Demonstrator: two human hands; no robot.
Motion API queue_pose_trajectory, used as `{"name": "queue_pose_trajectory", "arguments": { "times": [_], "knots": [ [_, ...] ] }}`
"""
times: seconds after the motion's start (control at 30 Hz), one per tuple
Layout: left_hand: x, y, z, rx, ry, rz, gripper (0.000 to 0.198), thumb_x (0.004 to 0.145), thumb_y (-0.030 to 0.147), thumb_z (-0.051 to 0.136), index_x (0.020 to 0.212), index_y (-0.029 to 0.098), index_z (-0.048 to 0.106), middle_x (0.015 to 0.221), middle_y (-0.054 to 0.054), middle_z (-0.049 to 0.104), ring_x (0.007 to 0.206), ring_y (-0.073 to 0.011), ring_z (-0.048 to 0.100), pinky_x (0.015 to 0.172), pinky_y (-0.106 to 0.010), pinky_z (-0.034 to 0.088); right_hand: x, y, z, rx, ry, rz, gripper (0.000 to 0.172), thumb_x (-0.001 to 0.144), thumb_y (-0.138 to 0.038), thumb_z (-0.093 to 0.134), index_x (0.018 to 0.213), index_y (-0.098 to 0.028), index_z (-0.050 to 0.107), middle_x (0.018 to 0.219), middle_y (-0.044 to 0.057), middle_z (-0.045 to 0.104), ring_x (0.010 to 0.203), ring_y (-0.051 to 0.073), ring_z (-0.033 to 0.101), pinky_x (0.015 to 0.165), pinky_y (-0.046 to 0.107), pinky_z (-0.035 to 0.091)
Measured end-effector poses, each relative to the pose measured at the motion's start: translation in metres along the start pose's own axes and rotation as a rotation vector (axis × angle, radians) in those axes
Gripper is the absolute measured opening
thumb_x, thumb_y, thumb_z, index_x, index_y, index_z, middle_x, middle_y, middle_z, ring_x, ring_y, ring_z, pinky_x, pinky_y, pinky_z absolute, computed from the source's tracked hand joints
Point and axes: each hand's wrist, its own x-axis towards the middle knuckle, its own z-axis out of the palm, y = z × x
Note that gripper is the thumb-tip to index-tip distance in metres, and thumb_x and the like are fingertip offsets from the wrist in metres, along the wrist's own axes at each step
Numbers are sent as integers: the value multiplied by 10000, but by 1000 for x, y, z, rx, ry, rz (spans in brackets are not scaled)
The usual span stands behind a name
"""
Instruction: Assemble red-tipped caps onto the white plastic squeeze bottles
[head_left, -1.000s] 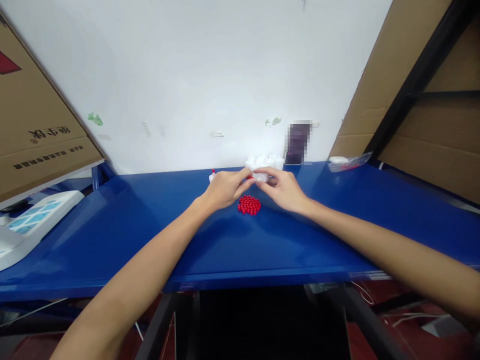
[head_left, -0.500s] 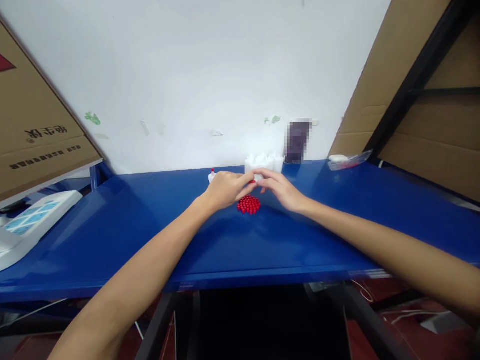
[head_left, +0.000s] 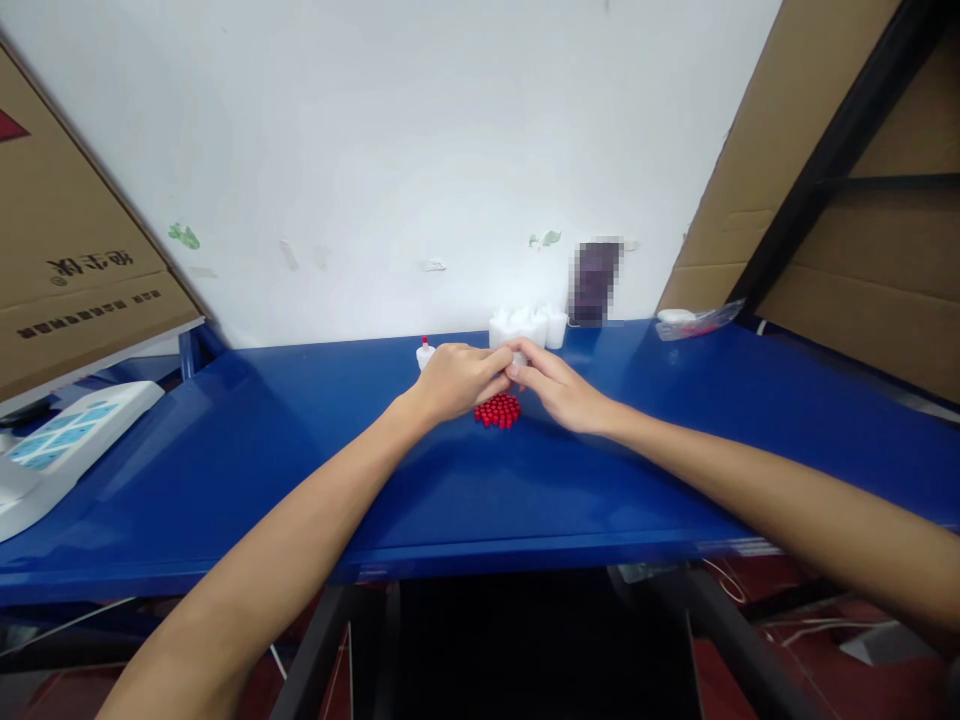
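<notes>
In the head view, my left hand [head_left: 461,382] and my right hand [head_left: 562,388] meet over the middle of the blue table, fingers closed together. A small white bottle [head_left: 519,357] shows in part between them; the fingers hide most of it. Just below the fingers, a tight cluster of small red caps [head_left: 499,411] lies on the table, its upper edge partly covered by my hands. Past my left hand stands a white bottle with a red tip [head_left: 424,352]. Behind the fingers, several white bottles [head_left: 525,325] stand grouped near the wall.
The blue table [head_left: 480,500] runs up to a white wall. At the left are a white device with blue panels [head_left: 71,435] and a cardboard box [head_left: 82,260]. A clear plastic bag [head_left: 701,322] lies at the back right, and a blurred dark rectangle [head_left: 596,283] is by the wall.
My hands have drawn closer together, the right fingers lower and more curled. The red piece seen between the fingertips is now hidden. The cap cluster and standing bottles have stayed put.
</notes>
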Motion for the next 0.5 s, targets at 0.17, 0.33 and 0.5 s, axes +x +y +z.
{"name": "queue_pose_trajectory", "arguments": {
  "times": [0.17,0.33,0.5],
  "knots": [
    [0,-1,0,-46,-67,-29,266,1013,292,402,845,185,577,598,4,622,485,-113,536,479,-261,316,-2,-1,0,-78,27,-15,255,990,-396,469,1097,-188,571,1006,76,650,939,215,581,847,371,465],
    [1,0,-3,-356,-81,-254,287,1015,316,418,790,186,539,558,33,537,469,-87,444,486,-241,287,-1,5,2,18,35,36,389,985,-531,457,1145,-198,575,1029,73,636,883,193,588,767,338,479],
    [7,4,-3,-731,19,-553,392,1010,422,459,691,193,456,535,56,411,479,-81,368,488,-236,285,8,9,4,482,169,220,333,930,-463,415,1039,-195,581,960,64,615,761,173,580,642,313,465]
  ]
}}
